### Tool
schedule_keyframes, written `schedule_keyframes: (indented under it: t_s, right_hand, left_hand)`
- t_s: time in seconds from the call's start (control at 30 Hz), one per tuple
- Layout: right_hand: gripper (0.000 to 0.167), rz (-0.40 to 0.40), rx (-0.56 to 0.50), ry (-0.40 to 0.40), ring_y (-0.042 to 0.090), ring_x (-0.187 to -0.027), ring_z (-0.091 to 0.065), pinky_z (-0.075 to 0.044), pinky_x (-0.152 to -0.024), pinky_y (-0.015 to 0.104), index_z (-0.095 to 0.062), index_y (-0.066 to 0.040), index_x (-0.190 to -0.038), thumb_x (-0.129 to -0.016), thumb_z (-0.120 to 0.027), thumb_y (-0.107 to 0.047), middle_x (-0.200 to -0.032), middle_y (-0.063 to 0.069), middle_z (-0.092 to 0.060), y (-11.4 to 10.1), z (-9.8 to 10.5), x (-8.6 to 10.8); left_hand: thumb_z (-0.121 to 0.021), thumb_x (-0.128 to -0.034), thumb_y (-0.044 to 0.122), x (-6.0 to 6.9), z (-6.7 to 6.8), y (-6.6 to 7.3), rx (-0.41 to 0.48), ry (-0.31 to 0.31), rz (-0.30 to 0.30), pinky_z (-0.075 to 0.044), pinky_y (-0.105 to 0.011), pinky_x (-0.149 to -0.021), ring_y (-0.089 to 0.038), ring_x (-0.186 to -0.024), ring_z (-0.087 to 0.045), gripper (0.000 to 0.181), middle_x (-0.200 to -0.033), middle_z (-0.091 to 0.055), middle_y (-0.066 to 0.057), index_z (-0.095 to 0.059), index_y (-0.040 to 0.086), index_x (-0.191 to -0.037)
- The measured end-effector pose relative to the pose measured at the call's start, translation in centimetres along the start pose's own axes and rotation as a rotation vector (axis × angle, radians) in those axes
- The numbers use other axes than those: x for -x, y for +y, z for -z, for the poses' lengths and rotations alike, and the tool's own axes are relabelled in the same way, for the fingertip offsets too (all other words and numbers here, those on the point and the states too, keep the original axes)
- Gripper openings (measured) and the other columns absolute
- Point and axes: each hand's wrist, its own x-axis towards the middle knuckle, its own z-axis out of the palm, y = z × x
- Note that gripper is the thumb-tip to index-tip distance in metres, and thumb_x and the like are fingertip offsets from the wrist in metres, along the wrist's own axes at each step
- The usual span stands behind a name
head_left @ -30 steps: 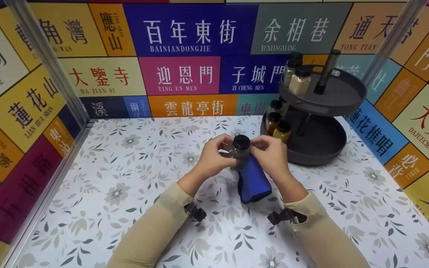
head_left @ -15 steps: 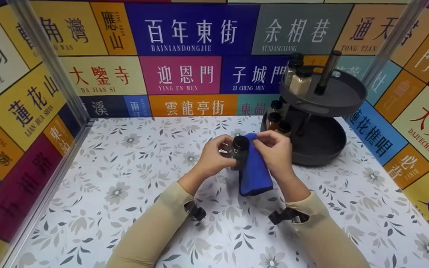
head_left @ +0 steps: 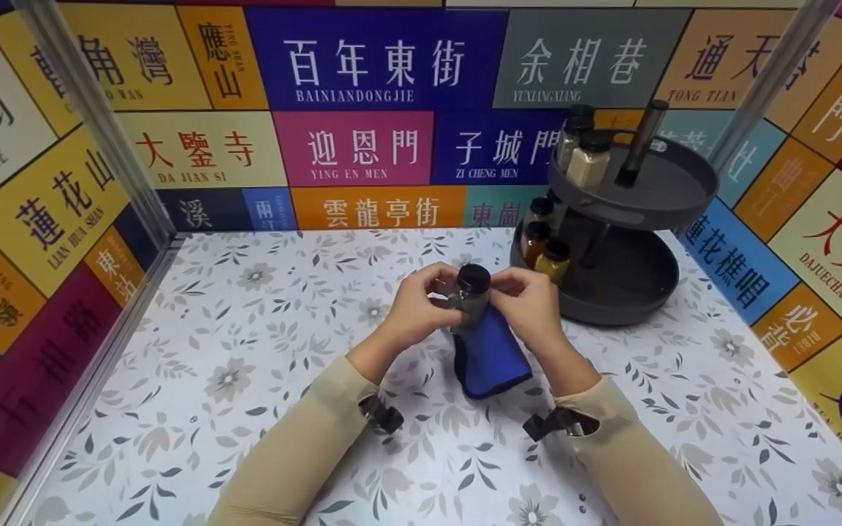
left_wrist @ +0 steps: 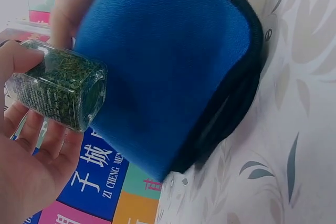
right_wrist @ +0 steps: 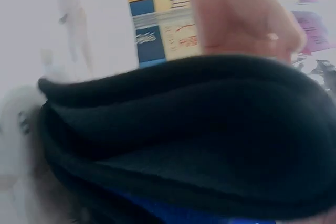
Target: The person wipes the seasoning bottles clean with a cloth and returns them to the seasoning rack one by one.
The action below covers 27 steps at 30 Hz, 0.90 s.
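In the head view my left hand (head_left: pixel 421 299) grips a small black-capped glass jar (head_left: pixel 473 299) from its left side. The left wrist view shows dried green herbs inside the square jar, thumb on one side and fingers beneath. My right hand (head_left: pixel 529 298) pinches a folded blue cloth (head_left: pixel 495 356) against the jar's right side; the fingertips are partly hidden. Dark edging runs round the cloth, whose free end hangs below both hands. In the right wrist view the cloth (right_wrist: pixel 210 135) fills much of the frame and hides the right fingers.
A dark two-tier round rack (head_left: pixel 615 310) stands right of the hands. Several black-capped jars sit on its tiers, including a yellow-filled jar (head_left: pixel 554 261) near the right hand. A white tablecloth (head_left: pixel 260 409) with leaf prints lies beneath. Colourful sign-printed walls surround the table.
My right hand rose slightly to the right with the cloth, then came back down beside the jar. The cloth's lower end now spreads farther left. My left hand stays round the jar.
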Motion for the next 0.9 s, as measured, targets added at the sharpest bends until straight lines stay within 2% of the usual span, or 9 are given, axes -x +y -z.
schedule_keyframes:
  t_s: [0.13, 0.27, 0.33, 0.4, 0.47, 0.6, 0.7, 0.9]
  right_hand:
    - [0.014, -0.036, -0.225, 0.041, 0.006, -0.076, -0.071, -0.06, -0.068, 0.021, -0.079, 0.004, -0.1, -0.087, -0.078, 0.003, -0.087, 0.005, -0.079, -1.7, 1.0, 0.2]
    - [0.013, -0.025, -0.435, 0.108, 0.007, -0.074, -0.071, -0.061, -0.065, 0.022, -0.077, 0.005, -0.098, -0.086, -0.076, 0.01, -0.084, 0.002, -0.077, -3.3, 1.7, 0.7]
    - [0.014, -0.004, -0.501, 0.137, 0.008, -0.072, -0.071, -0.061, -0.064, 0.023, -0.077, 0.004, -0.097, -0.086, -0.075, 0.012, -0.083, 0.001, -0.077, -3.8, 1.9, 0.9]
    - [0.015, 0.017, -0.518, 0.16, 0.008, -0.071, -0.07, -0.061, -0.063, 0.022, -0.078, 0.003, -0.097, -0.086, -0.074, 0.013, -0.082, -0.001, -0.077, -4.0, 1.9, 0.9]
    - [0.014, 0.038, -0.486, 0.178, 0.008, -0.072, -0.071, -0.06, -0.064, 0.021, -0.078, 0.004, -0.097, -0.086, -0.075, 0.012, -0.083, -0.002, -0.077, -3.7, 1.8, 0.8]
    - [0.013, 0.061, -0.345, 0.17, 0.007, -0.076, -0.072, -0.059, -0.07, 0.02, -0.078, 0.007, -0.099, -0.087, -0.077, 0.009, -0.086, -0.003, -0.077, -2.4, 1.2, 0.4]
    - [0.012, 0.061, -0.228, 0.117, 0.006, -0.077, -0.072, -0.058, -0.073, 0.019, -0.078, 0.006, -0.099, -0.087, -0.077, 0.007, -0.086, 0.0, -0.078, -1.0, 0.4, 0.1]
    - [0.01, 0.037, 0.018, 0.0, 0.002, -0.074, -0.067, -0.051, -0.071, 0.016, -0.081, -0.003, -0.094, -0.084, -0.08, -0.004, -0.084, 0.007, -0.078, 0.8, -0.7, -0.1]
  left_hand:
    - [-0.083, -0.0696, 0.001, 0.2, -0.1, 0.3, -0.009, 0.0, 0.0, -0.062, -0.028, -0.079, -0.016, -0.088, -0.068, 0.046, -0.101, -0.072, -0.007, -0.073, 0.005, -0.114]
    - [-0.082, -0.0685, 0.001, 0.2, -0.3, 0.4, -0.006, -0.004, -0.002, -0.062, -0.028, -0.078, -0.016, -0.086, -0.068, 0.045, -0.098, -0.072, -0.009, -0.073, 0.004, -0.112]
    - [-0.082, -0.0681, 0.0, 0.2, -0.4, 0.3, -0.002, -0.004, 0.001, -0.062, -0.028, -0.078, -0.016, -0.086, -0.068, 0.044, -0.098, -0.071, -0.009, -0.073, 0.003, -0.111]
    - [-0.081, -0.0683, 0.0, 0.2, -0.5, 0.2, 0.003, -0.008, 0.008, -0.062, -0.029, -0.079, -0.016, -0.087, -0.068, 0.044, -0.099, -0.071, -0.008, -0.073, 0.004, -0.111]
    - [-0.08, -0.0688, 0.0, 0.2, -0.6, 0.2, 0.004, -0.013, 0.018, -0.063, -0.03, -0.081, -0.016, -0.088, -0.069, 0.045, -0.1, -0.07, -0.006, -0.073, 0.005, -0.112]
    - [-0.079, -0.0701, 0.002, 0.2, -0.5, 0.1, 0.002, -0.019, 0.019, -0.063, -0.032, -0.083, -0.017, -0.091, -0.07, 0.045, -0.103, -0.069, -0.006, -0.073, 0.007, -0.115]
    - [-0.08, -0.07, 0.002, 0.2, -0.3, 0.1, 0.003, -0.003, 0.004, -0.062, -0.031, -0.083, -0.017, -0.092, -0.07, 0.045, -0.105, -0.071, -0.008, -0.073, 0.006, -0.115]
    - [-0.082, -0.0689, 0.001, 0.2, -0.1, 0.4, 0.023, 0.014, -0.001, -0.062, -0.03, -0.084, -0.019, -0.092, -0.07, 0.049, -0.106, -0.074, -0.012, -0.073, 0.003, -0.117]
